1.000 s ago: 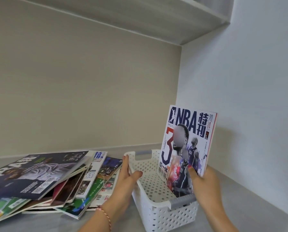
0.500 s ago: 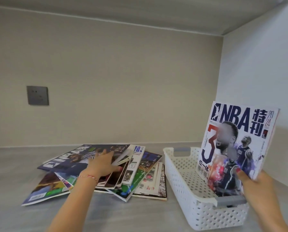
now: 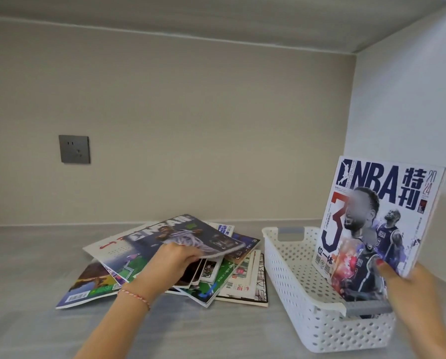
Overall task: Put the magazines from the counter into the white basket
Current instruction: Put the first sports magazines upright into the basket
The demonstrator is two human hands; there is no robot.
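The left hand [image 3: 174,257] pinches the top magazine [image 3: 188,235] of the loose pile [image 3: 170,263] on the surface by its near edge, where the thin glossy cover sags, while the right hand [image 3: 408,283] props an upright NBA issue [image 3: 377,224] in the white basket [image 3: 291,265].

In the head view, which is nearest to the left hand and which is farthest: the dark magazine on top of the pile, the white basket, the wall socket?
1. The dark magazine: the left hand grips its near edge, on top of the pile.
2. The white basket: on the counter, to the right of the pile.
3. The wall socket: on the back wall, up and to the left.
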